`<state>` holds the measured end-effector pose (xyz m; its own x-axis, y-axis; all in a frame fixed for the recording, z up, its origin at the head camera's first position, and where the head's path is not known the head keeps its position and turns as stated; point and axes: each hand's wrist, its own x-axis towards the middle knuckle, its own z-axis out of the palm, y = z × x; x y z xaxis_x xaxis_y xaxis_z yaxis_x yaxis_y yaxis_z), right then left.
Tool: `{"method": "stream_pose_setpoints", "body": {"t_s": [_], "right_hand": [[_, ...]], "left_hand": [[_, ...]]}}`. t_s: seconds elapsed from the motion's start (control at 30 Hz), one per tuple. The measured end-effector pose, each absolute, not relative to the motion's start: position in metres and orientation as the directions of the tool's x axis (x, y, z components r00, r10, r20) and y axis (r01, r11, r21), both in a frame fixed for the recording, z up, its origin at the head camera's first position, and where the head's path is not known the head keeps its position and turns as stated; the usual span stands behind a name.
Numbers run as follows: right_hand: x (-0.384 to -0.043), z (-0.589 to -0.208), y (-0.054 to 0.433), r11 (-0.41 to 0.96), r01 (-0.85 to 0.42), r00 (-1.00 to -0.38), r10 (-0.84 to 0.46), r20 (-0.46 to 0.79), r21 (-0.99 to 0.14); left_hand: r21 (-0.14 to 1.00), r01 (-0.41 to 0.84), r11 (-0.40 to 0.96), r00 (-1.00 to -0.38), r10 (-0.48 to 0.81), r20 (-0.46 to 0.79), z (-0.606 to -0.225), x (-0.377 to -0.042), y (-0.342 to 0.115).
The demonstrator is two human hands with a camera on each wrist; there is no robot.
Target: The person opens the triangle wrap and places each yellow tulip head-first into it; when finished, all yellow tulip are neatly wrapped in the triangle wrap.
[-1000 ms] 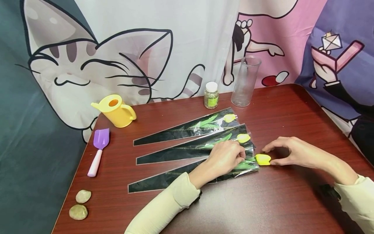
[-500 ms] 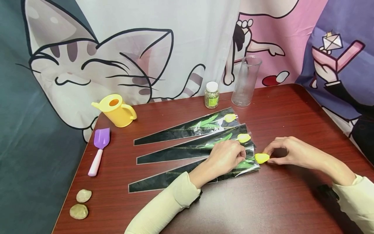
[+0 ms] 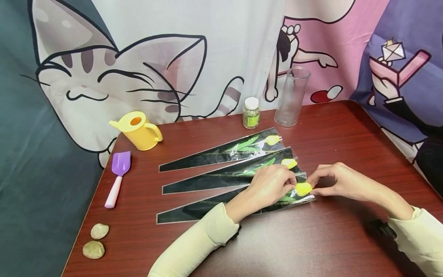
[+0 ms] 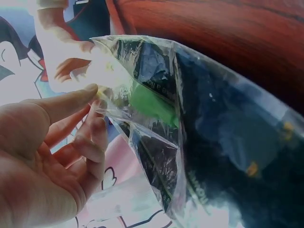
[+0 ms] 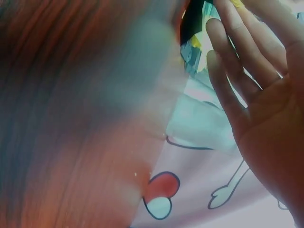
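Observation:
In the head view my right hand [image 3: 332, 181] pinches the yellow tulip [image 3: 303, 189] by its bloom, at the wide mouth of the nearest flower sleeve [image 3: 207, 209]. The bloom overlaps the clear film, and green leaves show inside. My left hand [image 3: 271, 186] pinches the sleeve's edge beside the bloom; the left wrist view has thumb and fingertips on the clear film [image 4: 152, 61]. Two more black-and-clear sleeves, each with a yellow tulip in it, lie behind: the middle sleeve [image 3: 197, 182] and the far sleeve [image 3: 200, 159]. The right wrist view catches only a bit of yellow at the fingertips.
A lidded jar [image 3: 250, 115] and a tall clear vase [image 3: 290, 100] stand at the back edge. On the left are a yellow watering can [image 3: 142, 134], a purple toy shovel [image 3: 119, 167] and two stones [image 3: 93, 250]. A printed cloth [image 3: 221, 50] hangs behind the table.
The tulip's bloom has moved left with my right hand, from beyond the sleeve's mouth to over its film. The near sleeve and my left hand have shifted slightly right.

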<state>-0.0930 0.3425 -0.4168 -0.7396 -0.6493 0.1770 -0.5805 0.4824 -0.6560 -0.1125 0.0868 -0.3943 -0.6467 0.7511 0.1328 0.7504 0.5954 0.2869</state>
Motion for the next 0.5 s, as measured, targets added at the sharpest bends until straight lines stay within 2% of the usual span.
{"method": "stream_pose_setpoints", "body": {"t_s": [0.5], "right_hand": [[-0.092,-0.422,0.331,0.485,-0.576,-0.755,-0.623,0.202,-0.657]], "left_hand": [[0.276,0.751,0.6,-0.645,0.756,0.11,-0.392,-0.112,0.089]]}}
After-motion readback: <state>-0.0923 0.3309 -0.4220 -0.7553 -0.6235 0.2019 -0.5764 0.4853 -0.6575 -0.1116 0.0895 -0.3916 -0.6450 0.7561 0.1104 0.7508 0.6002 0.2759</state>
